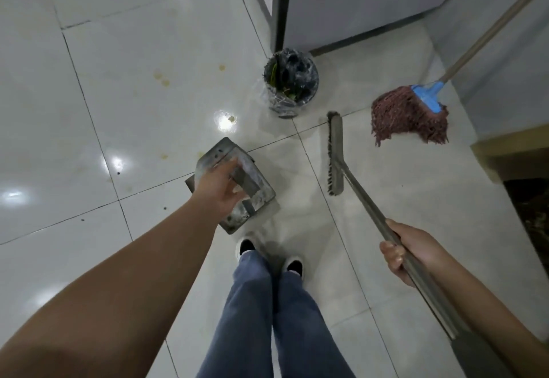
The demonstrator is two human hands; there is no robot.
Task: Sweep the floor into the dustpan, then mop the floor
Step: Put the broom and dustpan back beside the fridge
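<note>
On the floor (124,86) by our feet, our left hand (221,187) holds the dustpan (237,187) tight. Our right hand (408,248) wraps the broom (335,155) stick. We judge sweeping comes next; the mop (410,116) waits nearby.

You have one dustpan (237,187), one broom (335,155), one mop (407,116), one lined bin (292,80) and two shoes (246,247) in view.

grey dustpan (237,183) tilted; broom (335,155) head beside; mop (410,116) leaning.
</note>
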